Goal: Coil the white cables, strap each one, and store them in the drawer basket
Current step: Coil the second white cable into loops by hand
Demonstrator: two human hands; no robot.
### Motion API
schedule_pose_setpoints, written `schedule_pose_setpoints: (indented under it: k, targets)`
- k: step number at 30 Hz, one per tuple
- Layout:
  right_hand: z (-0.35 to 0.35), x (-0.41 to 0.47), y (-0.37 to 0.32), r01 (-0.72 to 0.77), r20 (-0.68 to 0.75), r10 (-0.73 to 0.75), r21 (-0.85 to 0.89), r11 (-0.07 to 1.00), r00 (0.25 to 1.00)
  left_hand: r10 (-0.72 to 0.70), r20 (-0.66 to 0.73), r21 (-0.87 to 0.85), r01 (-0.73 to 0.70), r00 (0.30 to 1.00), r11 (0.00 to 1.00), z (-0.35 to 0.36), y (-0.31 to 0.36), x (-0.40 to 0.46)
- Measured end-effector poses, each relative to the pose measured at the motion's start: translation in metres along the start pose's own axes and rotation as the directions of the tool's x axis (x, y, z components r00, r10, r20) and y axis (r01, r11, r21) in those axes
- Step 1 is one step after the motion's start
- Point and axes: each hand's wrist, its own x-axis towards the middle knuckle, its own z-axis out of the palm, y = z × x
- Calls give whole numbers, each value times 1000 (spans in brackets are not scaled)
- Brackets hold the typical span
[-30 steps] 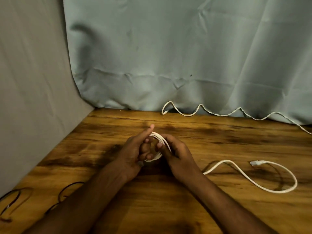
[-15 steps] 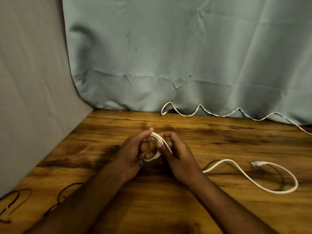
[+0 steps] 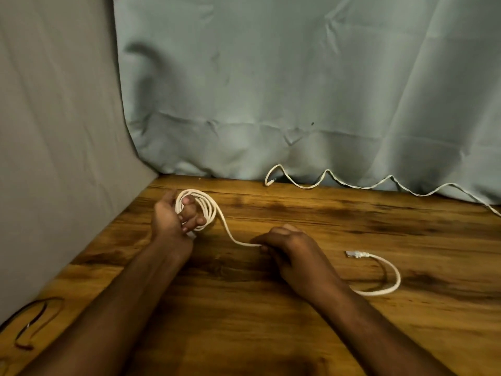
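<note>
White cable [image 3: 206, 210] between both hands

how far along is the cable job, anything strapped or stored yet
Early. The left hand holds a coil of several loops; the right hand pinches the tail, whose plug end lies loose on the table. No strap on it. A second cable lies uncoiled by the curtain. No basket in view.

A varnished, grained wood table [image 3: 298, 308] is seen; the white cable [image 3: 208, 210] looks smooth and matt, and the backdrop curtain [image 3: 298, 90] is creased cloth.
</note>
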Motion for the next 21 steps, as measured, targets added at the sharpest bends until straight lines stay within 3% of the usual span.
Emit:
schedule_pose_setpoints:
  k: [3, 6, 8, 13, 17, 21]
  targets:
    - [-1, 0, -3, 21, -81, -20, 11, 1000, 997, 28, 12, 198, -30, 1000, 980, 4, -8, 2]
    - [-1, 0, -1, 72, -137, -65, 49, 996, 988, 159, 16, 467, -148, 987, 871, 11, -22, -2]
    - [1, 0, 0, 114, -157, -100, 81, 990, 983, 198, 84, 544, -211, 977, 812, 17, -32, -8]
    - [5, 2, -7, 163, -232, -124, 157, 974, 965, 46, 207, 601, -164, 977, 783, 26, -52, -19]
    - [2, 1, -11, 148, -304, -72, 236, 960, 950, -49, 379, 702, -252, 924, 666, 33, -54, -43]
    - [0, 1, -8, 99, -359, 8, 279, 955, 933, -137, 387, 709, -200, 912, 676, 36, -55, -51]
